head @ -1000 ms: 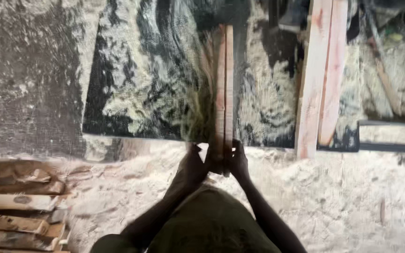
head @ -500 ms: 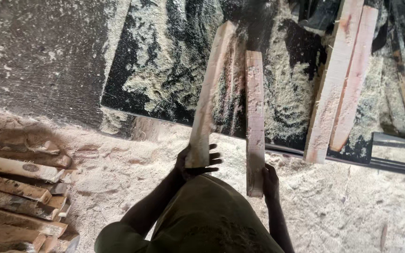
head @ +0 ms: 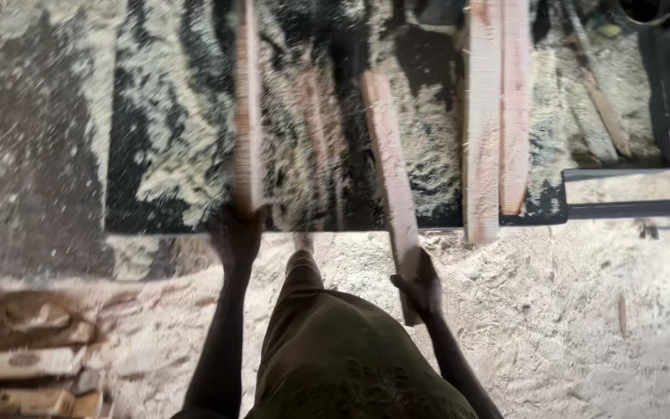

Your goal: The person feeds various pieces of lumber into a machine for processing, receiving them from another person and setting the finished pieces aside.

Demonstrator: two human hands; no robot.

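My left hand (head: 236, 233) grips the near end of a long wooden strip (head: 246, 109) that lies over the dark, sawdust-covered saw table (head: 149, 178); it is blurred by motion. In my right hand (head: 420, 281) is the near end of a second, shorter wooden strip (head: 388, 171), angled toward me and hanging off the table's front edge. The two strips are well apart, one on each side of my body.
Two pale planks (head: 494, 116) lie side by side on the table's right part. A stack of cut wood pieces (head: 21, 357) sits on the sawdust floor at lower left. A metal frame rail (head: 630, 208) sticks out at right.
The single board split into two strips. My hands have pulled them further apart, the left strip swinging left and upright, the right one drawn toward me. The view shifted.
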